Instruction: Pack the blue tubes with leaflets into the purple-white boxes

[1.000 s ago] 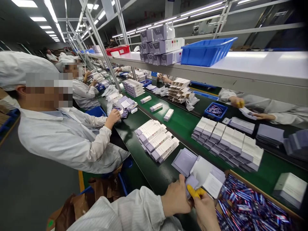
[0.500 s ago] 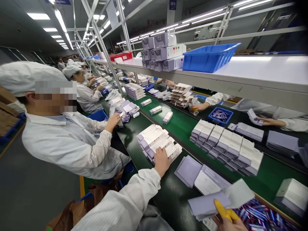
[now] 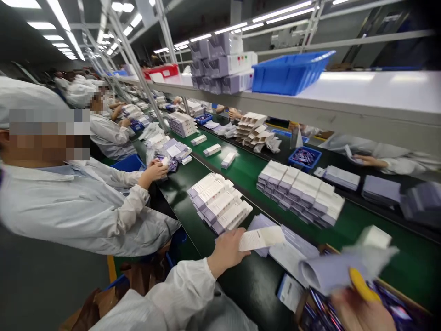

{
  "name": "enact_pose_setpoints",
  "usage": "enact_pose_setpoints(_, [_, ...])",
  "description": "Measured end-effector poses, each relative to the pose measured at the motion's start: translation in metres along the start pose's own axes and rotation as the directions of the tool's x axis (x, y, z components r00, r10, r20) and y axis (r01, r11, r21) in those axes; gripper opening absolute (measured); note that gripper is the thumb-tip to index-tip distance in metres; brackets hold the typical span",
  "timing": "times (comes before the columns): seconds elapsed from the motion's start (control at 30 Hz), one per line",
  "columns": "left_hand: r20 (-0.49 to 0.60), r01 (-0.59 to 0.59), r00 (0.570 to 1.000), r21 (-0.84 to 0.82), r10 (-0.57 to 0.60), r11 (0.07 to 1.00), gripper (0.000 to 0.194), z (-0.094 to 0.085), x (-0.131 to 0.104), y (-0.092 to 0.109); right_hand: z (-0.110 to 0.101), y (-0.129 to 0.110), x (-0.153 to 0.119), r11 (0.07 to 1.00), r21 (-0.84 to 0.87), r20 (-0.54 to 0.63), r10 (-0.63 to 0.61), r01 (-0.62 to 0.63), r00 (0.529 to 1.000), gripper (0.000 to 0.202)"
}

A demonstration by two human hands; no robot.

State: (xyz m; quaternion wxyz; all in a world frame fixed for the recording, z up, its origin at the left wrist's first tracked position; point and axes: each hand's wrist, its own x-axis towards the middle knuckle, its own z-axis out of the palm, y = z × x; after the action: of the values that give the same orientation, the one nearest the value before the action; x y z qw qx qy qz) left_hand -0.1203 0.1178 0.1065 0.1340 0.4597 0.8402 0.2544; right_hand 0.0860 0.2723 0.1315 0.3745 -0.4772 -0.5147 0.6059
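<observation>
- No word, brand or number is clear enough to read.
- White box [image 3: 261, 238] in the left hand [image 3: 226, 252]: rows of small print with one darker line, too small to make out.
- Stacked cartons [image 3: 220, 202] on the surface [image 3: 255, 280]: fine print, illegible.
- Shelf boxes [image 3: 220, 65]: small red and green marks on a white side, lettering unreadable.
- Small card [image 3: 291, 292]: a dark printed line, blurred.

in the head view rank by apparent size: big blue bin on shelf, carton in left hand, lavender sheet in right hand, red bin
1. Big blue bin and lavender sheet: too close to rank, the sheet being blurred and nearer
2. Carton
3. Red bin
</observation>
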Motion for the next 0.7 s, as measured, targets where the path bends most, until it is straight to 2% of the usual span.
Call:
enact_pose_setpoints(0.1, [-0.008, -0.061, 0.998, -0.013, 0.061, 0.998, 0.041, 0.001, -0.016, 0.007, 0.022, -0.005, -0.001, 0.987, 0.140, 0.004, 0.079, -0.079, 0.997, 0.042])
enact_pose_setpoints(0.17, [-0.020, -0.068, 0.998, -0.022, 0.068, 0.997, 0.042, 0.001, -0.019, 0.009, 0.040, -0.005, 0.001, 0.919, 0.325, 0.101, 0.200, -0.222, 0.975, 0.037])
enact_pose_setpoints(0.23, [-0.019, -0.092, 0.996, -0.029, 0.092, 0.995, 0.043, -0.002, -0.019, 0.011, 0.052, -0.004, 0.005, 0.857, 0.431, 0.121, 0.253, -0.281, 0.960, 0.038])
enact_pose_setpoints(0.33, [0.018, -0.120, 0.992, -0.031, 0.121, 0.992, 0.043, -0.009, -0.018, 0.015, 0.058, 0.001, 0.006, 0.855, 0.484, -0.015, 0.220, -0.185, 0.975, 0.039])
enact_pose_setpoints(0.43, [0.112, -0.108, 0.988, -0.024, 0.110, 0.994, 0.046, -0.016, -0.019, 0.022, 0.058, 0.007, 0.002, 0.895, 0.445, -0.166, 0.125, -0.039, 0.978, 0.036])
enact_pose_setpoints(0.53, [0.214, -0.059, 0.975, -0.025, 0.063, 0.998, 0.047, -0.019, -0.020, 0.030, 0.063, 0.012, -0.008, 0.938, 0.343, -0.217, 0.016, 0.061, 0.976, 0.031])
enact_pose_setpoints(0.6, [0.238, -0.017, 0.971, -0.027, 0.023, 0.999, 0.044, -0.017, -0.021, 0.037, 0.068, 0.017, -0.017, 0.966, 0.249, -0.180, -0.028, 0.073, 0.983, 0.033])
enact_pose_setpoints(0.7, [0.227, 0.025, 0.974, -0.027, -0.018, 0.999, 0.039, -0.011, -0.025, 0.045, 0.071, 0.024, -0.027, 0.993, 0.114, -0.059, 0.010, -0.003, 0.998, 0.033])
